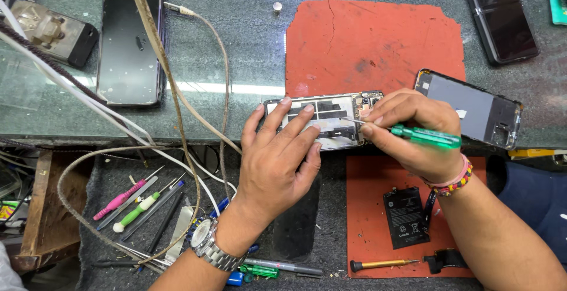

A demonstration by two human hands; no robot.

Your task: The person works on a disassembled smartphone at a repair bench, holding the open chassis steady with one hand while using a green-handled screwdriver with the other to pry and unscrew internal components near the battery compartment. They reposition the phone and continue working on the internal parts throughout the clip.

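Note:
An opened phone point(331, 114) with its back removed lies at the glass counter's near edge, inner parts showing. My left hand point(277, 161) presses flat on it, fingers spread over its left and middle. My right hand point(413, 128) grips a green-handled screwdriver point(428, 136), whose metal tip points left into the phone's upper right part. The phone's dark back cover point(472, 108) lies just right of my right hand. A black battery point(404, 217) rests on a lower red mat point(366, 208) beneath my right wrist.
A torn red mat point(378, 43) covers the counter behind the phone. A dark phone point(130, 43) with a cable lies far left, another phone point(499, 13) far right. Screwdrivers and tweezers point(142, 205) lie lower left among hanging cables point(171, 90). A yellow-handled screwdriver point(381, 263) sits on the lower mat.

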